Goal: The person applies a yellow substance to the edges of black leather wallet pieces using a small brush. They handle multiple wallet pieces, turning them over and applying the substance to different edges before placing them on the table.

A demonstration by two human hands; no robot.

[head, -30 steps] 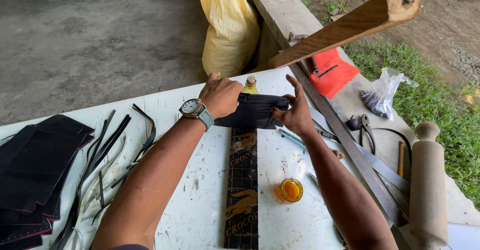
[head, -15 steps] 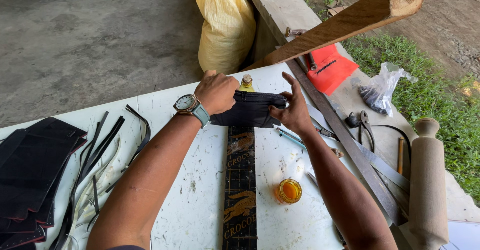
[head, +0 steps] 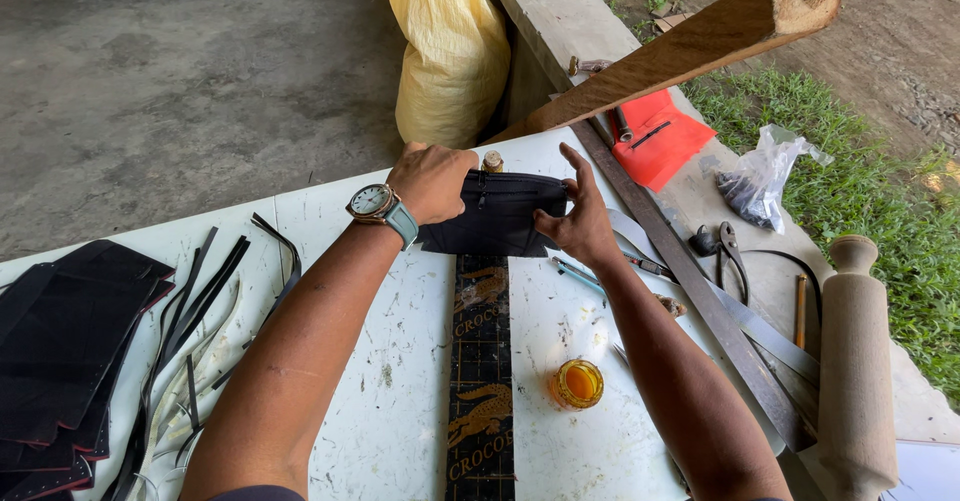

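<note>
Left hand (head: 432,179) and right hand (head: 578,223) clasp a black pouch (head: 495,215) by its ends above the table (head: 400,381) — likely light, soft, pliable; edges give the surest hold.

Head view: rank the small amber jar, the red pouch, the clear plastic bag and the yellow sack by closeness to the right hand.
From the right hand:
1. Small amber jar, just below on the table.
2. Red pouch and yellow sack, both above; too close to call.
3. Clear plastic bag, far right.

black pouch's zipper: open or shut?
Shut, as far as visible: the zipper line on the black pouch runs closed, no gap. Left hand and right hand grip its ends.
</note>
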